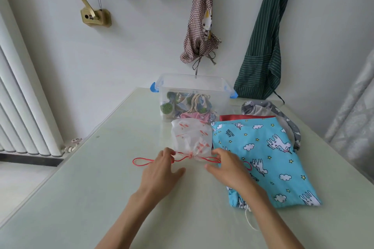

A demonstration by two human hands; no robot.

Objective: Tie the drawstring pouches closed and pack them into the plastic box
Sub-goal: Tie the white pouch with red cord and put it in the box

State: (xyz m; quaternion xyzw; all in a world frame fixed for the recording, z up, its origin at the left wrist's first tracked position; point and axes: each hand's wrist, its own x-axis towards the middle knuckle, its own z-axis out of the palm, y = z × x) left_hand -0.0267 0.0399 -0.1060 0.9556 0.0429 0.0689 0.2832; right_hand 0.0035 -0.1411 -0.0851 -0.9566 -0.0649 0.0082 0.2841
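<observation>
The small see-through plastic pouch with red birds on it lies near the middle of the pale green desk, its mouth pointing toward the person so the thin red drawstring is easy to reach. The left hand pinches the string on one side. The right hand pinches it on the other, likely to pull the mouth tight. The clear plastic box with blue clips waits at the far edge, just behind the pouch, with tied pouches inside. A big blue unicorn cloth bag lies by the right edge.
</observation>
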